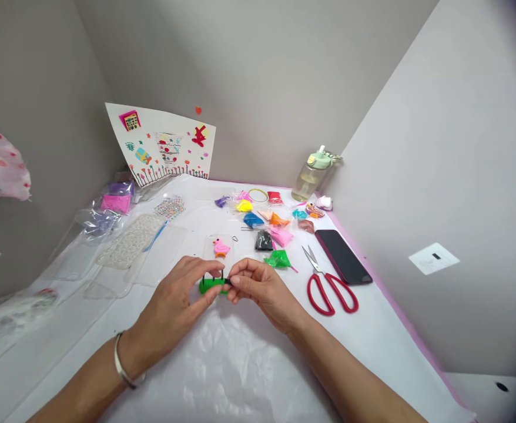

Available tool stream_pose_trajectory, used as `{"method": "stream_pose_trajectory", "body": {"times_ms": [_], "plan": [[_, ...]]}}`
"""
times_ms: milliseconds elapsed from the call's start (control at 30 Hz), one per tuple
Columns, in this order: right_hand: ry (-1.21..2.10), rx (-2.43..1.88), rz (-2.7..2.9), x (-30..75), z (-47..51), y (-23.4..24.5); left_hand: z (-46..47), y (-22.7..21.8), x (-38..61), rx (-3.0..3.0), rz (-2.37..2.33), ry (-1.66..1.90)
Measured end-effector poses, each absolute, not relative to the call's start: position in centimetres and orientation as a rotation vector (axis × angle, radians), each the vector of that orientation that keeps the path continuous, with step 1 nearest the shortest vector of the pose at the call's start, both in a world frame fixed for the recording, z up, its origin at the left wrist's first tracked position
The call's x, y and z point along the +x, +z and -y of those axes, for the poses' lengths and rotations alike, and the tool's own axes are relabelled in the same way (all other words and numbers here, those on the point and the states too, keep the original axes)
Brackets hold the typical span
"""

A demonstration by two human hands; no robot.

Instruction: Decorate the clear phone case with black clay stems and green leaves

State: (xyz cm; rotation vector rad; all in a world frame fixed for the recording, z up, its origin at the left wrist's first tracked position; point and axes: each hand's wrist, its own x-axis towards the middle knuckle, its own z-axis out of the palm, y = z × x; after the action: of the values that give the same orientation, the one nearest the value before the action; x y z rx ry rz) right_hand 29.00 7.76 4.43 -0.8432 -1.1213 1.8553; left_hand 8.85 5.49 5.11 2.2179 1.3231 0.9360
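Both left hand (170, 302) and right hand (262, 292) pinch green clay (209, 286) between them.

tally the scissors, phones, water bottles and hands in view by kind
scissors: 1
phone: 1
water bottle: 1
hands: 2 (left hand, right hand)
total: 5
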Motion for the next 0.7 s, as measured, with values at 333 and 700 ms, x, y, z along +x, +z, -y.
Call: {"method": "stream_pose_trajectory", "body": {"times_ms": [333,700], "plan": [[1.881,-0.837,1.237,27.3,-6.3,3.6,-3.0,3.7,9.5,2.286,-1.355,1.015],[2.169,-0.699,1.429,27.6,-5.2,5.1,-2.3,3.9,7.0,2.090,-1.530,0.962]]}}
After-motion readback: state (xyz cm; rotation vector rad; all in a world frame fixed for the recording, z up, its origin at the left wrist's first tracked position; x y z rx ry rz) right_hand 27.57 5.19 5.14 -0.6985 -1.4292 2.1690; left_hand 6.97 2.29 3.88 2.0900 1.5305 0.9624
